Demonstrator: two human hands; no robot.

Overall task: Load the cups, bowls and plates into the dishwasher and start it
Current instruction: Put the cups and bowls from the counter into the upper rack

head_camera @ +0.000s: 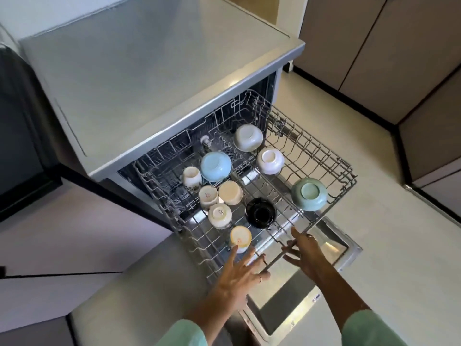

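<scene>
The dishwasher's upper wire rack (321, 156) is pulled out over the open door (294, 313). Upside down in it stand several pale cups (229, 192), a light blue bowl (215, 166), two white bowls (249, 141), a green bowl (309, 193) and a black bowl (260, 212). My left hand (240, 270) is spread flat at the rack's front edge, fingertips beside the nearest cup (240, 238). My right hand (303, 250) curls round the rack's front wire.
The grey dishwasher top (154, 78) lies behind the rack. A dark appliance (20, 136) stands at the left. Brown cabinet doors (389, 46) line the right wall above pale floor (389, 245). A grey surface (134, 295) sits near my left arm.
</scene>
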